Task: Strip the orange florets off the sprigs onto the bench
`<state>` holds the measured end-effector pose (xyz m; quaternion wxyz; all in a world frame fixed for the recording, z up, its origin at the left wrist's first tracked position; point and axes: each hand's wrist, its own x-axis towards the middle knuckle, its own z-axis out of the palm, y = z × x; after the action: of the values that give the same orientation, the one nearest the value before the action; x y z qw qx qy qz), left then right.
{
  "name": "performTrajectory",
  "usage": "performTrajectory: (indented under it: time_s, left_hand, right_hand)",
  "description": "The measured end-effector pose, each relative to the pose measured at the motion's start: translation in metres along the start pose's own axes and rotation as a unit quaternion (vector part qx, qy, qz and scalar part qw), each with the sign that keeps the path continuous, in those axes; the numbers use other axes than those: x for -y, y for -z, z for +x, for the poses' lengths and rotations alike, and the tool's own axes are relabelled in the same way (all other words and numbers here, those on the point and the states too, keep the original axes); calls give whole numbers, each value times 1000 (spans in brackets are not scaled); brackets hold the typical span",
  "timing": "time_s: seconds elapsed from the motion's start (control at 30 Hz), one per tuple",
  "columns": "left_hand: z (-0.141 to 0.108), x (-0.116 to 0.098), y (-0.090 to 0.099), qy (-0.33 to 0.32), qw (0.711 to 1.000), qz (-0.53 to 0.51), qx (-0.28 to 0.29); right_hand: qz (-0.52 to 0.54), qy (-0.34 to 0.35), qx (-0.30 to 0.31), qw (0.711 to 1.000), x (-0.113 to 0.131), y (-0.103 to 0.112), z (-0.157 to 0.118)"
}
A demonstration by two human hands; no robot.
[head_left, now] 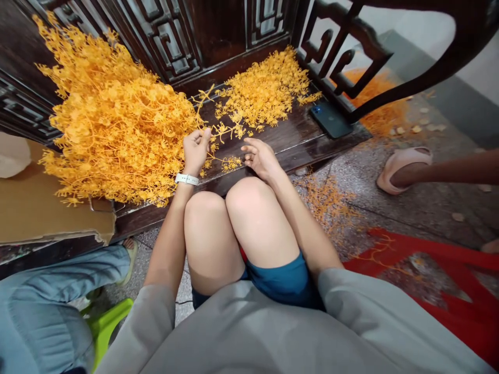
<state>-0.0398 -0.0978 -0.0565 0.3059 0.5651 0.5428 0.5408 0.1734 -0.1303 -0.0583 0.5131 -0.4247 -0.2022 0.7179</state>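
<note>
My left hand (197,148), with a white watch band at the wrist, pinches a yellow-orange plastic flower sprig (222,130) whose thin branches stretch out to the right above the bench. Facing it, my right hand (260,157) has its fingers curved and apart, near the tips of a lower branch (231,164); I see nothing held in it. Left of my hands rises a big heap of tangled sprigs (120,119). Behind them lies a smaller pile of loose flower pieces (268,85).
A dark carved wooden bench (296,148) bears both piles and a phone (330,118). Cardboard (50,202) lies at the left. Orange stems (327,200) and a red bag (452,311) are on the floor. Another person's jeans leg (50,306) and a sandalled foot (405,169) are close by.
</note>
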Motion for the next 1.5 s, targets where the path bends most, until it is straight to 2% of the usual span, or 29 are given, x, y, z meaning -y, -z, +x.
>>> performTrajectory:
  time_s: [0.1,0.2,0.27,0.4,0.53,0.57,0.6,0.63,0.67,0.7,0.77,0.83,0.87,0.9,0.97,1.03,1.07,1.1,1.17,1.23,1.37,1.43,1.5]
  left_hand:
    - [-2,-2,1,-4,999,0,46]
    - [-4,0,3,-6,997,3,71]
    - [-4,2,3,-3,999,18,29]
    - [0,0,3,-13,988,112,-103]
    - [12,3,11,-11,967,140,-215]
    - [14,5,13,-3,964,135,-230]
    - [15,8,16,0,967,125,-222]
    - [16,10,17,-2,975,109,-194]
    - [15,11,18,-10,983,93,-160]
    - [14,11,18,-21,989,77,-122]
    - [10,8,17,-45,996,52,-60]
    - [5,0,15,-62,997,34,-15]
    - [4,-4,14,-68,997,25,6]
    - [2,-8,13,-73,997,19,27]
    - [0,-16,9,-78,995,20,60]
    - [-1,-24,6,-92,991,43,83]
    - [0,-29,4,-105,988,62,97]
    - [2,-34,3,-120,982,85,118]
    - [8,-45,2,-153,960,144,183]
    - [18,-58,2,-182,929,208,247]
    - [37,-88,-1,-214,877,299,309]
    - [42,-103,-9,-236,858,318,326]
    - [42,-114,-20,-267,852,326,311]
  right_hand:
    - [-52,6,41,998,-5,1,1]
    - [-76,54,58,994,-12,4,6]
    - [-116,68,104,986,-14,4,7]
    - [-217,75,280,932,-6,0,-6]
    - [-198,162,410,876,9,5,-33]
    - [-187,170,443,860,12,7,-37]
    - [-172,174,459,854,13,10,-40]
    - [-146,178,447,865,13,13,-41]
    - [-108,179,404,890,13,14,-39]
    - [-59,174,338,923,13,15,-36]
    - [54,138,147,978,11,17,-25]
    - [116,53,-14,992,9,20,-15]
    - [121,10,-57,991,8,21,-11]
    - [112,-24,-74,991,6,21,-8]
    - [64,-46,-50,996,3,20,-6]
    - [-21,6,-16,1000,2,15,-9]
    - [-75,59,-12,995,2,12,-11]
    - [-128,127,-20,983,2,9,-15]
    - [-213,264,-54,939,4,5,-23]
    - [-263,338,-72,901,7,5,-31]
    - [-333,312,-3,890,10,2,-38]
    - [-371,323,21,870,12,-3,-34]
    - [-399,360,10,843,14,-8,-29]
